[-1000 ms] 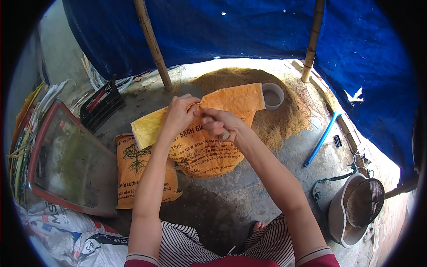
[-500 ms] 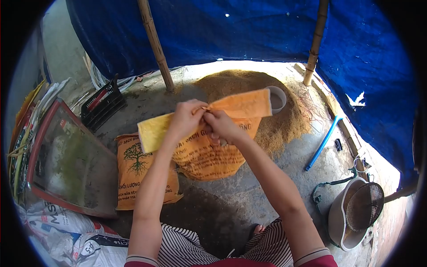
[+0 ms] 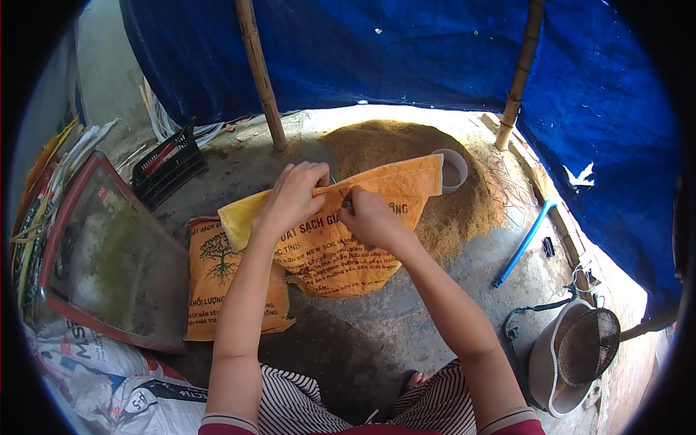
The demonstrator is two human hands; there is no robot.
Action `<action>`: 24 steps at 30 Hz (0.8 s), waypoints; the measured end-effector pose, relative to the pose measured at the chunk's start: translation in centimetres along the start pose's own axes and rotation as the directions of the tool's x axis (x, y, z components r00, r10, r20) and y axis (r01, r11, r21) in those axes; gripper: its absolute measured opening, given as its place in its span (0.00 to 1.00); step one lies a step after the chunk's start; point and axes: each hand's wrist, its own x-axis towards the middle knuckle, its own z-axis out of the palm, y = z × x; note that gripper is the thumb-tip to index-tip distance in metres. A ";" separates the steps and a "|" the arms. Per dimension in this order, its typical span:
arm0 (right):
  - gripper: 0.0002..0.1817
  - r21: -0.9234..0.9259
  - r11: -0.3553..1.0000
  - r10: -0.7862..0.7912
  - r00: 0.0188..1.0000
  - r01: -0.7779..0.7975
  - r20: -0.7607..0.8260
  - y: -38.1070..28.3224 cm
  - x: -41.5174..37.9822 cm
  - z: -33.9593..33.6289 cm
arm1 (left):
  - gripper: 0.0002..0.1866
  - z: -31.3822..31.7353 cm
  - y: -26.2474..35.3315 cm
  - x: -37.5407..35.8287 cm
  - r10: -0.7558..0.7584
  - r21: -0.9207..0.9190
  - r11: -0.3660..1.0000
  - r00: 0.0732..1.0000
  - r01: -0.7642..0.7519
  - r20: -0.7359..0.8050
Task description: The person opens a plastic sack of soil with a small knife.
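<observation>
An orange printed sack point(image 3: 341, 264) stands upright in front of me, its top edge pulled out flat to both sides. The left end of that edge shows a yellow inner face. My left hand point(image 3: 297, 192) pinches the top edge near its middle. Just right of it, my right hand point(image 3: 373, 221) is closed against the sack's upper face, around something small and dark that I cannot make out. A thin pale line runs along the top band towards the right corner. Beside it on the left, a second orange sack point(image 3: 235, 283) lies on the floor, partly behind my left forearm.
A brown grainy heap point(image 3: 464, 217) lies behind the sack, with a white round container point(image 3: 453, 172) in it. At right are a blue tube point(image 3: 525, 244) and a pale bucket point(image 3: 551, 362) with a mesh strainer point(image 3: 591, 348). A framed panel point(image 3: 109, 261) and black crate point(image 3: 170, 165) stand left.
My right hand has moved slightly away from my left, opening a gap between them. The sack's top band now lies flatter, and more of its print shows.
</observation>
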 end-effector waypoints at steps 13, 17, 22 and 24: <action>0.15 0.684 0.694 0.038 0.960 -0.225 0.276 1.4 -0.6 0.7 | 0.13 -0.3 2.2 1.9 -0.305 -0.116 0.935 0.928 0.334 0.214; 0.13 0.497 0.861 0.010 0.982 -0.104 0.189 2.9 -0.8 1.8 | 0.12 -1.0 0.4 1.7 -0.242 -0.122 0.948 0.912 0.295 0.331; 0.11 0.454 0.887 -0.007 0.978 -0.090 0.207 3.1 -1.0 1.6 | 0.20 -2.8 -2.1 4.4 -0.316 -0.469 0.735 0.859 0.490 0.402; 0.11 0.465 0.877 0.002 0.970 -0.119 0.243 3.1 -1.1 1.6 | 0.33 -1.3 -2.7 6.6 -0.280 -0.397 0.742 0.788 0.540 0.549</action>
